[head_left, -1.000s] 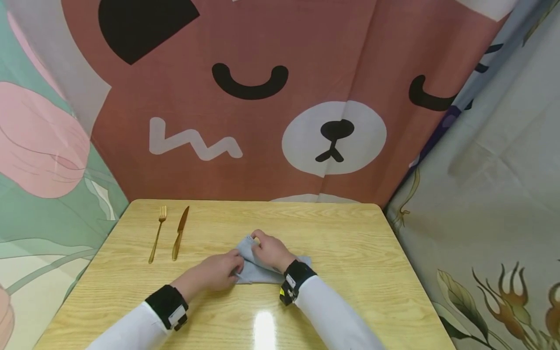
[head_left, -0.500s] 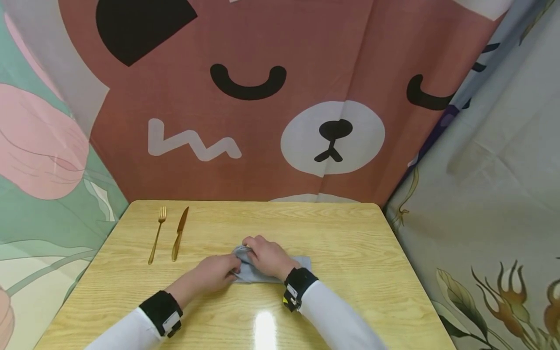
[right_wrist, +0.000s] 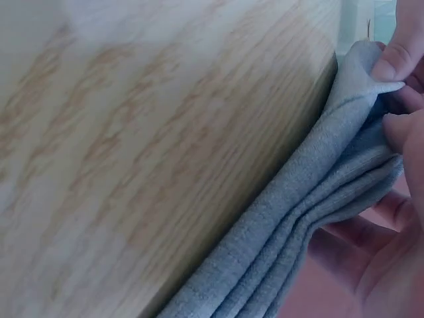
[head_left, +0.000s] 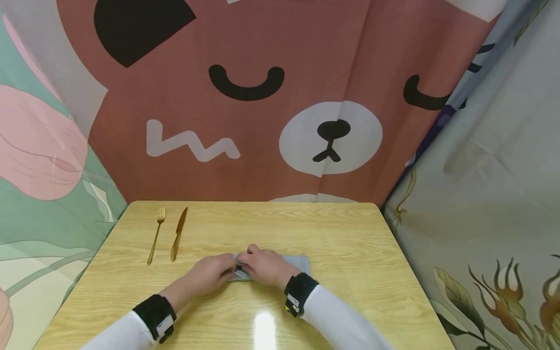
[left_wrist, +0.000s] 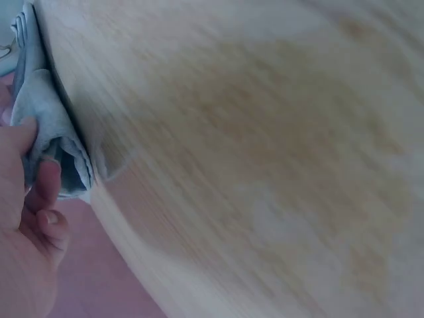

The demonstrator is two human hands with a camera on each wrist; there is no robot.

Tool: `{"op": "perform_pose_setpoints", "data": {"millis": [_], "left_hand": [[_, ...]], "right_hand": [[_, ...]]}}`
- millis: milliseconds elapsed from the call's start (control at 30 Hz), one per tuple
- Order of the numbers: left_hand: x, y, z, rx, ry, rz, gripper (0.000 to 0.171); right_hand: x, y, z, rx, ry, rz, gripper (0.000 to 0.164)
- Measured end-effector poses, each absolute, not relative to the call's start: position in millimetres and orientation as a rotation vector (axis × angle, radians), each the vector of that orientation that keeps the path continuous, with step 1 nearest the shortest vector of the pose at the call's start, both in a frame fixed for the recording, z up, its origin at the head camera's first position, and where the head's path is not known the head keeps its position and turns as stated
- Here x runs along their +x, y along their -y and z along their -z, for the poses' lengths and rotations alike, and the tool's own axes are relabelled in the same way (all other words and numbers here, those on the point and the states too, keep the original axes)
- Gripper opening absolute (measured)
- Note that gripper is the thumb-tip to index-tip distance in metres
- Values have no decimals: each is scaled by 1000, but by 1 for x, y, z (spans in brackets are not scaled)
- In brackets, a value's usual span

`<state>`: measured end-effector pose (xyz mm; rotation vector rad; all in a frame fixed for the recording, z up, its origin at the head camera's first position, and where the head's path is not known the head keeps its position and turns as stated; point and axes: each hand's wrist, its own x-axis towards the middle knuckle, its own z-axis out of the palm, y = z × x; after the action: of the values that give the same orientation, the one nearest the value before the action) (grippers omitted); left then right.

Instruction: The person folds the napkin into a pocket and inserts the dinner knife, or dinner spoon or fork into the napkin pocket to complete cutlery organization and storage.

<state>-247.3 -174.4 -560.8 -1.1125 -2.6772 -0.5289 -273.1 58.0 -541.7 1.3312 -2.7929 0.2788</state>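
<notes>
Both hands are clamped on the grey-blue cloth (head_left: 299,263), fingers bent: the left hand (head_left: 211,273) pinches its left end, and the right hand (head_left: 267,267) grips it just beside, knuckles upward, the two nearly touching. The cloth lies on the wooden table (head_left: 350,243), folded into several layers that the right wrist view shows stacked, with an open hollow at one end in the left wrist view. Its flat right part reaches out past the right hand. White sleeves (head_left: 345,316) with black wristbands (head_left: 155,316) come in from the cloth's near side. Well to the cloth's left, a gold knife (head_left: 178,236) and, farther out, a gold fork (head_left: 155,236) lie side by side. Beyond the cloth hangs a bear-print curtain (head_left: 306,58).
</notes>
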Motion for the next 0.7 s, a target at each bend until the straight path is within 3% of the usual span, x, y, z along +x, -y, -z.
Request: {"op": "perform_pose_setpoints", "data": {"millis": [467,700], "left_hand": [[-246,180,560,-1102,2690,563,19],[-247,178,561,-1162,2688,557,14]], "right_hand": [[-262,-49,537,1348,2867,35,16],[-257,-50,538,1358,2871,-40,23]]}}
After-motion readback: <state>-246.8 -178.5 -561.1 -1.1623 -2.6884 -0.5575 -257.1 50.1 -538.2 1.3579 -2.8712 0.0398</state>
